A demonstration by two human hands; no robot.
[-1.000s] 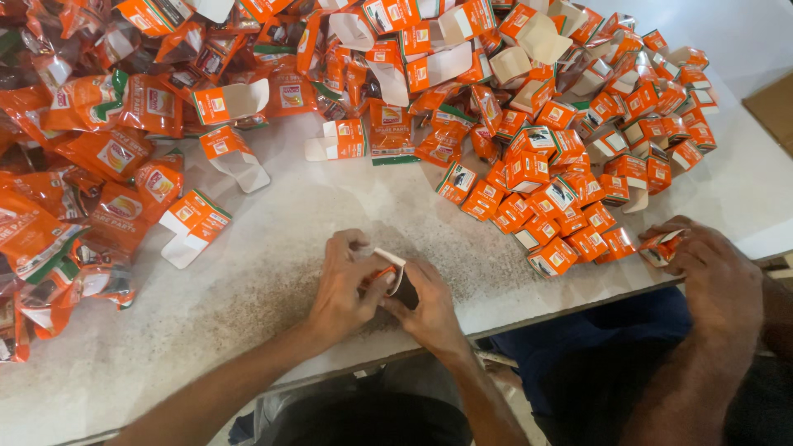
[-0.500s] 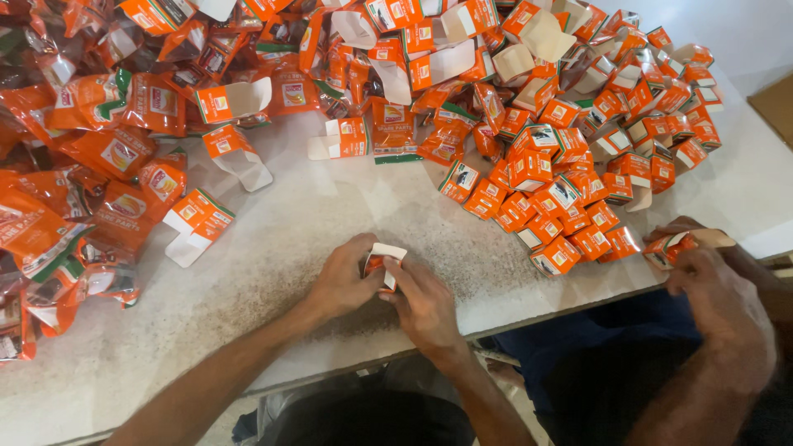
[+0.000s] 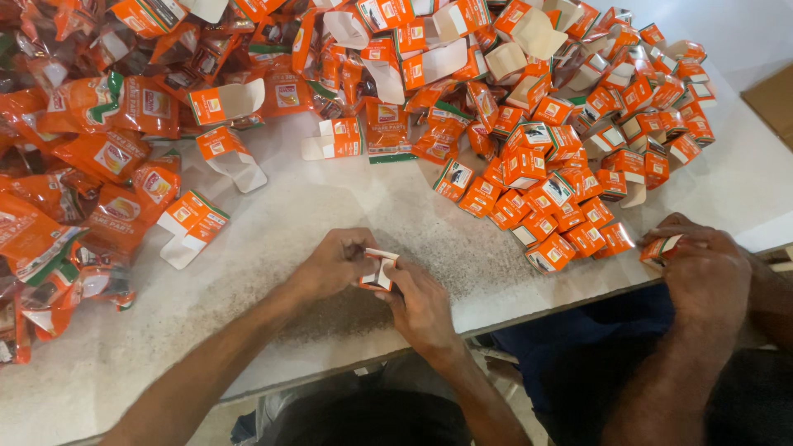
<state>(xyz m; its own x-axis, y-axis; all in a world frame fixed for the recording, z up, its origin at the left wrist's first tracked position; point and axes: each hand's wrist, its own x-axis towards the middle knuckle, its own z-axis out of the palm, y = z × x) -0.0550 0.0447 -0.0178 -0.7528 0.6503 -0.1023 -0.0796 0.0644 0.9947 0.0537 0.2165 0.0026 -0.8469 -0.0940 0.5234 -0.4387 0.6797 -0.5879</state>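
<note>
Orange pouches (image 3: 74, 190) crowd the left of the white desk (image 3: 314, 223). At its near edge the left hand (image 3: 334, 264) and right hand (image 3: 421, 301) pinch a small orange carton (image 3: 380, 268), apparently mid-fold; closing its flap seems next. Finished cartons (image 3: 562, 190) pile beside a co-worker's hand (image 3: 702, 268).

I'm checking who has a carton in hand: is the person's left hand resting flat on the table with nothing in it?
No, the left hand and the right hand both grip one small orange carton just above the table.
</note>
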